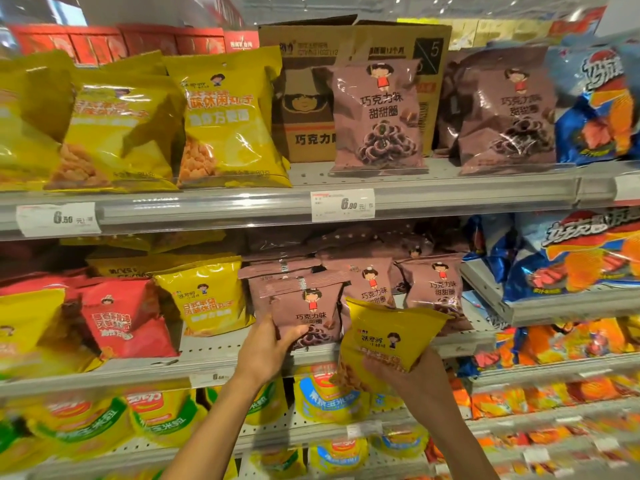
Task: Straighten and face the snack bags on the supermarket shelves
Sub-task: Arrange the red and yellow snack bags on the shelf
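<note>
Left hand (268, 346) is gripping a brown chocolate-ring bag (304, 311) at the front of the middle shelf (145, 370), thumb curled over its face, while the right hand (403, 370) is clutching a yellow snack bag (388, 336) just beside it, tilted, off the shelf.

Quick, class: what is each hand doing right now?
Left hand: grips a brown snack bag on the middle shelf.
Right hand: holds a yellow snack bag from below.
</note>
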The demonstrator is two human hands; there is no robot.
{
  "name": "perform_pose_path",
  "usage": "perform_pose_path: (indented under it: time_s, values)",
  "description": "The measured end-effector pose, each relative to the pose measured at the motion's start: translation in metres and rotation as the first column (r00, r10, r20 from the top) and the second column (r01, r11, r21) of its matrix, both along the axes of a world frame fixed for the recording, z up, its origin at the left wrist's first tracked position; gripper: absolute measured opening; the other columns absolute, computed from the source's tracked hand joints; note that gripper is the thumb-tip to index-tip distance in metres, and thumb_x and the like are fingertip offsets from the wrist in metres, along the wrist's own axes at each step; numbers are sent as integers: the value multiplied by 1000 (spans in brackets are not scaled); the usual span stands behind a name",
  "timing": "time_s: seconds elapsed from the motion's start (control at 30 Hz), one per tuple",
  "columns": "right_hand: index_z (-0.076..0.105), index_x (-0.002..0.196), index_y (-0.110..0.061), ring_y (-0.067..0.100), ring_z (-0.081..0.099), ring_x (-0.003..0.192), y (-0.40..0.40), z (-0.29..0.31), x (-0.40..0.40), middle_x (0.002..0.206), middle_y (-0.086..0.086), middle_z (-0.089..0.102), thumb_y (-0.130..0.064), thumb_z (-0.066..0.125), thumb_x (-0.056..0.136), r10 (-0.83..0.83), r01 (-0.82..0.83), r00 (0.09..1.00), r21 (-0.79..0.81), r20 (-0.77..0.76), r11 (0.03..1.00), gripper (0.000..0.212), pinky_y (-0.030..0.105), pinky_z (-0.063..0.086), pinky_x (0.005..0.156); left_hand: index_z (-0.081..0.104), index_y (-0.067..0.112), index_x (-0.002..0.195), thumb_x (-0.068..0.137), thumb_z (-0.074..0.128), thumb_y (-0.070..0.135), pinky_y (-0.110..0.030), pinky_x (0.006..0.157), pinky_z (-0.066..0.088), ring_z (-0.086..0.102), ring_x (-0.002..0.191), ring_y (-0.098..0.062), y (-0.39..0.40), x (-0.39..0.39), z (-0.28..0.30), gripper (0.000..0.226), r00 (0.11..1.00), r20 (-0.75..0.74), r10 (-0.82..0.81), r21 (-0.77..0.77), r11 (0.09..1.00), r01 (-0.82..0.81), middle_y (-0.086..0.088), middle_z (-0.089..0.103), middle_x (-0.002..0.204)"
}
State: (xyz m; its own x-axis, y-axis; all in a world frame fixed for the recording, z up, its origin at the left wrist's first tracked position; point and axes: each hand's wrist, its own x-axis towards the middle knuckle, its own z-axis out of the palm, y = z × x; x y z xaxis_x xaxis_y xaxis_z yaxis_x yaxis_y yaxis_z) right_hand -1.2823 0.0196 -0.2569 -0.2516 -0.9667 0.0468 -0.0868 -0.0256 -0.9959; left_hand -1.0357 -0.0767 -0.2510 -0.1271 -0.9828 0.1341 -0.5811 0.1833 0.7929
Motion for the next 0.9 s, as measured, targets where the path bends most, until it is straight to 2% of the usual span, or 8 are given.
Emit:
perform_pose_path:
  time_s: [0.1,0.27,0.4,0.5,0.57,0.7,0.8,0.9]
  values:
    - [68,121,-17,-1,73,86,1,0,14,106,-7,77,-34,90,58,9,-9,1000,4,-1,1000,68,14,56,63,48,20,136,84,61,60,-37,87,54,67,103,-18,9,8,2,67,999,50,17,-15,1000,-16,5,72,114]
    - [67,109,-29,-8,70,78,1,3,54,88,-23,75,-37,90,55,-16,16,1000,-10,-7,1000,59,8,53,59,66,23,110,87,51,67,-38,75,52,64,84,-16,22,46,2,52,991,118,69,-128,990,-53,4,70,91]
    - [70,101,-32,-5,72,78,-6,0,112,87,-27,75,-30,94,60,-11,10,1000,-8,-5,1000,48,10,54,58,69,21,97,99,56,36,-40,80,49,61,91,-21,38,102,-5,20,963,173,206,-373,919,-129,4,68,94]
    - [69,102,-31,-13,68,75,-13,-2,164,83,-28,74,-30,96,57,-4,4,1000,-21,-16,1000,52,6,50,56,69,16,96,99,56,21,-42,80,48,59,87,-25,47,146,-8,15,918,214,334,-475,857,-201,1,66,93]
    - [70,103,-28,-15,67,75,-20,-3,193,83,-26,74,-27,97,59,6,-6,1000,-30,-26,1000,52,6,49,56,69,13,95,97,58,20,-42,78,47,57,87,-27,50,174,-10,13,879,272,391,-487,844,-224,-3,65,93]
    - [71,105,-34,-8,70,89,-33,8,238,94,-29,74,-46,91,58,47,-54,996,-90,-77,994,53,9,52,64,70,13,92,92,68,20,-41,75,47,59,85,-30,54,218,-15,7,827,381,412,-490,849,-197,-6,64,91]
    - [71,108,-35,-5,70,97,-48,16,257,103,-25,75,-32,94,67,53,-69,992,-140,-119,988,47,20,56,80,72,13,90,93,67,21,-35,74,43,60,89,-28,56,236,-19,10,848,385,364,-425,886,-187,-5,63,92]
    - [71,100,-41,-9,69,96,-66,24,266,98,-32,73,-27,94,69,58,-87,983,-159,-175,983,41,13,54,75,70,20,98,99,57,35,-21,76,27,54,99,-16,52,241,-22,20,884,310,349,-338,910,-240,5,58,99]
